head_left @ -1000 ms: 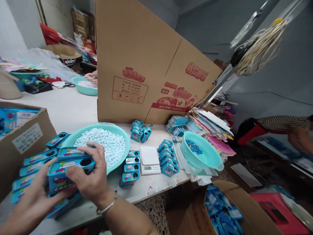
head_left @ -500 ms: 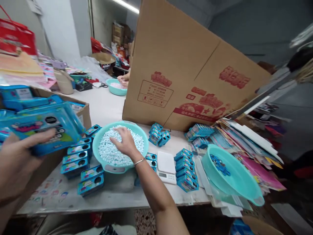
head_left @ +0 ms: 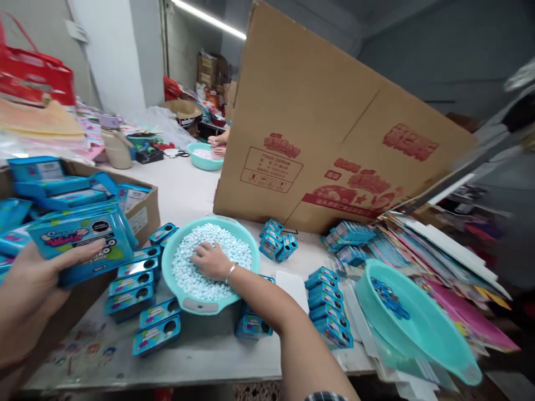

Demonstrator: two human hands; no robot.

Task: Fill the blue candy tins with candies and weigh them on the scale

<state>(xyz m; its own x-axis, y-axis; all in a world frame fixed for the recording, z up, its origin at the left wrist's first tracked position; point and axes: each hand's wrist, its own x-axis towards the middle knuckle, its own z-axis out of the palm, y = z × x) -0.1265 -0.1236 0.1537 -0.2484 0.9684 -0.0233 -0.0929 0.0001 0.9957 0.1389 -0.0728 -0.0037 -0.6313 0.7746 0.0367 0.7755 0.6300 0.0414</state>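
Observation:
My left hand (head_left: 42,278) is closed on a blue pack (head_left: 86,242) printed "100 g", thumb across its front; more than one layer shows at its top edge. It hovers by the open carton's side. My right hand (head_left: 212,262), with a bracelet on the wrist, lies palm down on small pale blue pellets (head_left: 200,287). Its fingers are slightly apart, their tips partly sunk among them. The pellets fill a turquoise basin (head_left: 251,245). Small blue boxes with round dark holes (head_left: 156,337) stand around the basin.
A carton (head_left: 144,209) of blue packs stands at left. A tall cardboard sheet (head_left: 334,128) walls the table's back. A white scale (head_left: 292,289), blue box rows (head_left: 330,309) and a second basin (head_left: 422,328) with small blue pieces are at right. Another person's hands (head_left: 218,146) work beyond.
My right hand has come down from just above the pellets into them. The blue pack in my left hand has tilted more upright and moved slightly lower. The view has shifted a little.

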